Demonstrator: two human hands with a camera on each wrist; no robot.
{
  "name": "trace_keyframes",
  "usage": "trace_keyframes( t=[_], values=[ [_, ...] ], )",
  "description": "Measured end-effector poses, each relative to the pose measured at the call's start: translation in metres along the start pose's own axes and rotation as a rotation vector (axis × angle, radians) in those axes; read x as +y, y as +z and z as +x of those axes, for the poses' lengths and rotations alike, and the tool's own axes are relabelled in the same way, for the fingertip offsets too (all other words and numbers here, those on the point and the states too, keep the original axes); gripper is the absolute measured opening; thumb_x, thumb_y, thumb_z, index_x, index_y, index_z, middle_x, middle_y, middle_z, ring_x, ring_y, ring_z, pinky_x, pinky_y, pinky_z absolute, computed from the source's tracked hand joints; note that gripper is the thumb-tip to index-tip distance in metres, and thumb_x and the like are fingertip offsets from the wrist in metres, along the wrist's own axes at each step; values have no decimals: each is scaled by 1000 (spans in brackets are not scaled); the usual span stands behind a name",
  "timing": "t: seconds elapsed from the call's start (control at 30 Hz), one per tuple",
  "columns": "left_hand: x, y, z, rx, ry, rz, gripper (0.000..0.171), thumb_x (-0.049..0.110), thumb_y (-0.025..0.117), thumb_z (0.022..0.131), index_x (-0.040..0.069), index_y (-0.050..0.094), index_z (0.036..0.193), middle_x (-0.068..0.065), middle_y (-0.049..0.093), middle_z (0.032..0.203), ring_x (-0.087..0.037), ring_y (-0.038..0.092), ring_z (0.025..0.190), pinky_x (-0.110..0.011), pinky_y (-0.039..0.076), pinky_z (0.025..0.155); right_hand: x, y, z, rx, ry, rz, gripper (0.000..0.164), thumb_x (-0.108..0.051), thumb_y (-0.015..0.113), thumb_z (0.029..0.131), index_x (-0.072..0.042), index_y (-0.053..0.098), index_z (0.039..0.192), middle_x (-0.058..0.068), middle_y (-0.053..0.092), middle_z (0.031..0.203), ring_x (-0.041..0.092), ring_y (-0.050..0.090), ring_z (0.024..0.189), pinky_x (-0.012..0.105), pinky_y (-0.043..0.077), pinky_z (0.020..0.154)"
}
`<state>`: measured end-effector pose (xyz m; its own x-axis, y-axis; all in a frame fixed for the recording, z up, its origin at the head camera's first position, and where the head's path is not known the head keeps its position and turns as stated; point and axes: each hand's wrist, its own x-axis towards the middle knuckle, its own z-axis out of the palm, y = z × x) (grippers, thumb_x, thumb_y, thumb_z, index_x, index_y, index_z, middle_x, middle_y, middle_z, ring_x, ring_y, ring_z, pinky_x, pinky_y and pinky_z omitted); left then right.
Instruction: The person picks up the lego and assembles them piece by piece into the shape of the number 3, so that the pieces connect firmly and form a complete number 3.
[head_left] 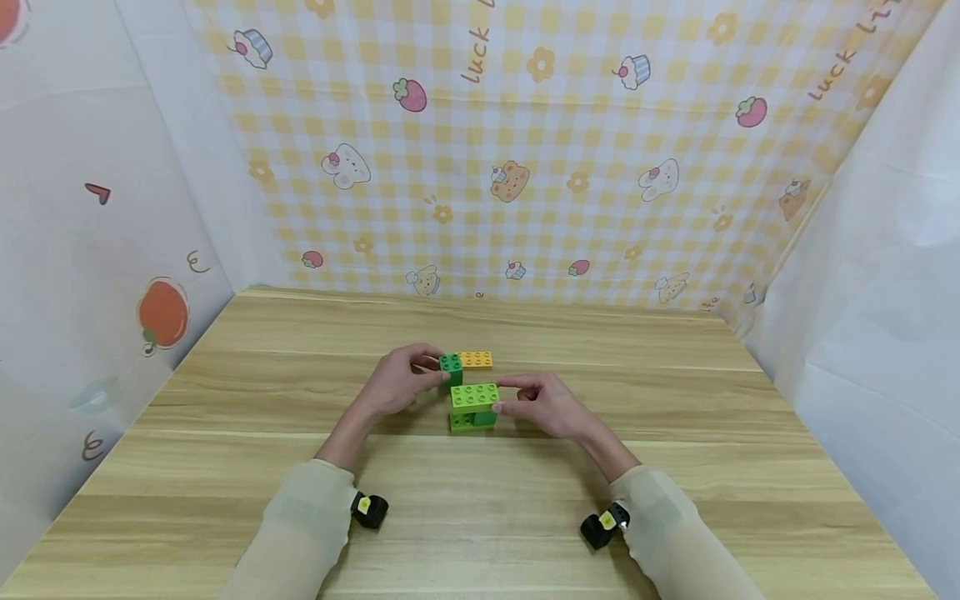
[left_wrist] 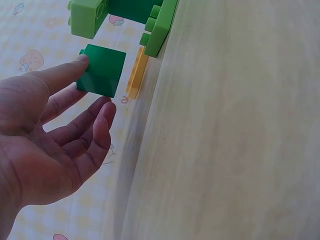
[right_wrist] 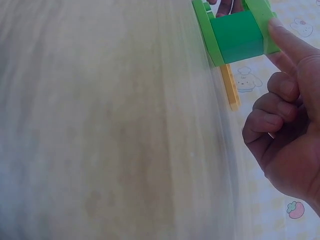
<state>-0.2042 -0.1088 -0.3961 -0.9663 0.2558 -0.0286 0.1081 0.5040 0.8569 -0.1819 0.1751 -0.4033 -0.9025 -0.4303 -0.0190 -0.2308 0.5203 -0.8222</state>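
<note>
My left hand pinches a dark green brick between thumb and fingers, just behind and left of a small stack. At the stack's right end, the thumb and index finger of my right hand pinch the long light green brick on top. Below it, a green block stands on the right part of a light green base plate. Studs show on the base's left part, under the overhanging top brick. The other fingers of my right hand are curled in.
A flat yellow-orange plate with studs lies on the wooden table behind the stack. A checked, printed cloth hangs at the table's back edge, with white sheets at both sides. A small black camera sits at the left wrist.
</note>
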Motion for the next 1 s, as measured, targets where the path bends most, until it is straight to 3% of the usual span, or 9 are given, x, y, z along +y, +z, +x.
trace_keyframes(
  t=[0.27,0.6,1.0],
  values=[
    [6,-1,-2,-1,13,-23,36,25,75,99,12,69,132,-13,72,125,-25,67,99,-35,55,67,0,-1,0,-3,-1,-8,49,-29,79,96,-9,69,140,-6,38,63,11,32,57,22,28,52],
    [13,-2,-3,-9,53,-28,37,26,74,99,11,69,133,-13,72,125,-28,68,108,-32,53,80,1,0,1,-3,-9,-9,48,-29,79,96,-9,70,139,-7,36,62,10,32,56,22,28,52],
    [15,-2,-3,-42,24,-108,38,25,70,103,12,63,138,-19,70,130,-29,70,106,-39,58,82,2,0,2,0,-25,-4,48,-27,80,96,-8,70,138,-7,37,62,9,32,56,21,27,51]
  ],
)
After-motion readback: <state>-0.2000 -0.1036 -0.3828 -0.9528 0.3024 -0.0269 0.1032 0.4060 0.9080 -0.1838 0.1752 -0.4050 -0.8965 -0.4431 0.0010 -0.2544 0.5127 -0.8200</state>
